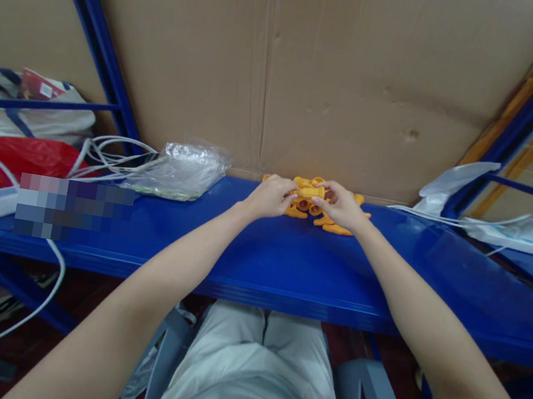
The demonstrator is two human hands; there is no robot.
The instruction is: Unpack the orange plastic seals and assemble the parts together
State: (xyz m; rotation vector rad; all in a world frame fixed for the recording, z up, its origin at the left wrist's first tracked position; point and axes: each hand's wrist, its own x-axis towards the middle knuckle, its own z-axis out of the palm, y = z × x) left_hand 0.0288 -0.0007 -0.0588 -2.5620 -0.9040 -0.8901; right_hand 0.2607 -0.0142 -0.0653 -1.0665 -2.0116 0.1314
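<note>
Between my two hands is a yellow-orange plastic part (312, 194), roughly cylindrical, held just above a loose pile of similar yellow-orange plastic pieces (335, 227). My left hand (271, 197) grips its left end with thumb and fingers. From the other side, my right hand (340, 206) pinches its right end. Several pieces in the pile look curved, and others look like round cups. The hands cover part of the pile, and the exact kind of the held part cannot be made out. Beneath everything lies the blue tabletop (287, 263).
Clear plastic bags (185, 170) and coiled white cables (117, 152) lie to the left, beside a red bag (14, 159). On the right are a white power strip (523, 240) and a white plastic piece (451, 185). A cardboard wall (315, 86) stands behind the table.
</note>
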